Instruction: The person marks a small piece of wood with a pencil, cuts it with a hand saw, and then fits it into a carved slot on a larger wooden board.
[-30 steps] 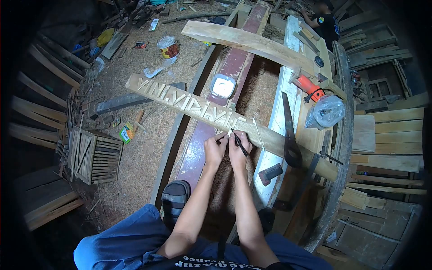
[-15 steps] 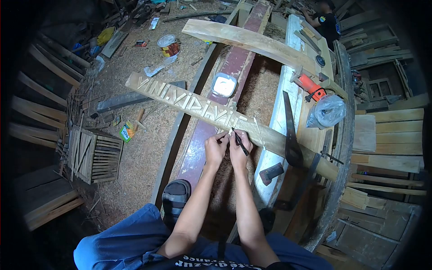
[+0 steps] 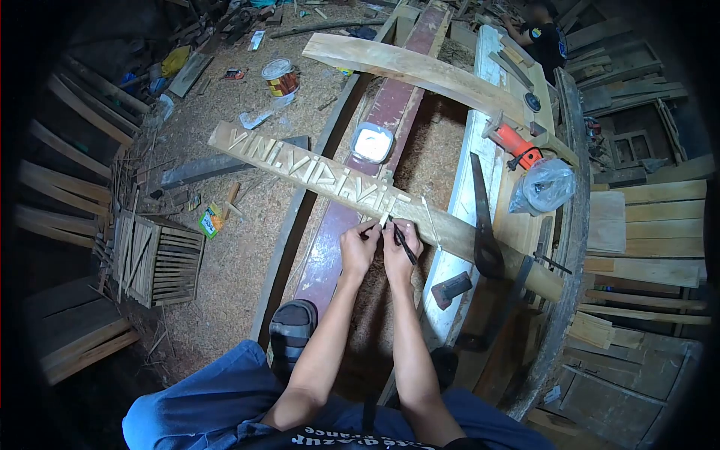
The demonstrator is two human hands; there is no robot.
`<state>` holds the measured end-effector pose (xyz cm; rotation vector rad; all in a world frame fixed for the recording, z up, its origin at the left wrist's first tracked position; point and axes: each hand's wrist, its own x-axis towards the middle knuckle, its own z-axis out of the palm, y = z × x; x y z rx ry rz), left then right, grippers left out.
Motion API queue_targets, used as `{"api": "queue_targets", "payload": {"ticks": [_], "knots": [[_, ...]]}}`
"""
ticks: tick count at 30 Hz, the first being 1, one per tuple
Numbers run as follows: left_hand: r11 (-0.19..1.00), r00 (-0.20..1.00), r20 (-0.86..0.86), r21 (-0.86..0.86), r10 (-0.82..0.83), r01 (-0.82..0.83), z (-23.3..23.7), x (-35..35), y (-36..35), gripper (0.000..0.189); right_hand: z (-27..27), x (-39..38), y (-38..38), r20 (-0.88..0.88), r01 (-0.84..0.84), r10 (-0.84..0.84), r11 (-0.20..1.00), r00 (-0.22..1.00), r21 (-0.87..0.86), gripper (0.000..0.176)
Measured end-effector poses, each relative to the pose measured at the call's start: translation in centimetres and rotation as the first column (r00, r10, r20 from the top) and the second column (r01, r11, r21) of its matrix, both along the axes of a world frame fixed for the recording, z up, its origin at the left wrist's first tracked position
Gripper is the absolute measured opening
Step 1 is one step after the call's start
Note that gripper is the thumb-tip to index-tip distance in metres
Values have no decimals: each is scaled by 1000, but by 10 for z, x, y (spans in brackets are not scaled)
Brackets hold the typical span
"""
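Note:
A long curved wooden board (image 3: 450, 229) lies across the supports, with raised wooden letters (image 3: 304, 163) along its left part. My left hand (image 3: 358, 246) is closed at the board's near edge, its fingertips on a small pale wood piece (image 3: 384, 219); something dark shows between its fingers. Beside it, my right hand (image 3: 401, 244) is wrapped round a black pen-like tool (image 3: 406, 246), its tip close to the same small piece. An open tub of white paste (image 3: 372, 143) stands beyond the board on the reddish beam (image 3: 394, 105).
A second curved board (image 3: 420, 66) lies farther off. On the right are a red power tool (image 3: 516, 142), a plastic bag (image 3: 547, 185), a dark curved tool (image 3: 486, 225) and a dark block (image 3: 451, 289). A slatted crate (image 3: 161, 259) stands left. Another person (image 3: 547, 41) is at the upper right.
My hands have shifted very slightly, and the small pale piece between them shows more clearly. My right hand's black tool has tilted a little.

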<state>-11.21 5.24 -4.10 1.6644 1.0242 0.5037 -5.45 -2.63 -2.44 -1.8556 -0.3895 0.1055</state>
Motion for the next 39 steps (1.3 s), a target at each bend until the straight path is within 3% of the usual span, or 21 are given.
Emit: {"api": "queue_targets", "payload": {"ticks": [2, 4, 5, 7, 8, 10, 12, 13, 17, 21, 25, 27, 29, 31, 34, 36, 37, 39], "knots": [[999, 998, 58, 36, 11, -13, -12, -5, -1, 26, 2, -1, -2, -19, 24, -24, 1000, 1000, -2, 14], [993, 997, 72, -114, 20, -11, -10, -11, 0, 26, -9, 1, -7, -13, 65, -64, 995, 998, 70, 13], [994, 997, 73, -113, 17, -8, -8, -13, -1, 26, -16, 3, -11, -37, 59, -56, 994, 998, 90, 21], [993, 982, 185, -114, 30, -9, -5, -15, -4, 27, 4, 2, -16, -79, 58, -49, 991, 996, 124, 26], [994, 982, 190, -113, 27, -5, -3, -16, -3, 27, 17, 2, -19, -121, 54, -35, 986, 992, 157, 30], [964, 980, 193, -266, 57, -3, 14, -16, 1, 28, 32, 7, -26, -125, 29, -12, 991, 992, 134, 33], [970, 979, 200, -244, 37, 13, 35, -17, 6, 27, 45, 11, -27, -72, 21, -14, 995, 997, 94, 32], [966, 972, 234, -255, 26, 36, 47, -15, 9, 26, 56, 11, -26, -100, 74, -57, 982, 993, 176, 22], [967, 942, 332, -217, -54, 132, 111, 4, 10, 23, 101, 25, -25, -54, 72, -59, 955, 997, 287, 18], [938, 855, 449, -91, -261, 335, 211, 36, 8, 23, 200, 47, -28, 42, -44, 30, 920, 999, 390, 27], [902, 792, 446, 98, -417, 420, 309, 64, 1, 25, 303, 72, -46, 198, -118, 32, 890, 980, 440, 19], [886, 737, 492, 245, -464, 394, 352, 78, -5, 24, 347, 83, -57, 322, -169, 39, 907, 946, 385, 18], [839, 679, 499, 239, -538, 489, 395, 81, -9, 22, 381, 92, -70, 400, -213, 68, 919, 914, 331, 22], [792, 643, 477, 239, -600, 562, 417, 81, -13, 22, 404, 91, -79, 399, -225, 59, 897, 915, 382, 24], [794, 698, 379, 318, -608, 519, 422, 68, -24, 24, 407, 81, -91, 377, -257, 91, 871, 922, 418, 28], [829, 694, 495, 104, -523, 550, 422, 55, -35, 23, 396, 76, -94, 363, -245, 78, 863, 928, 442, 26], [821, 691, 488, 100, -533, 562, 427, 48, -36, 23, 394, 73, -95, 371, -238, 66, 865, 926, 441, 23], [808, 690, 489, 55, -534, 586, 424, 35, -36, 22, 399, 67, -101, 556, -265, 74, 925, 828, 272, 17]]}}
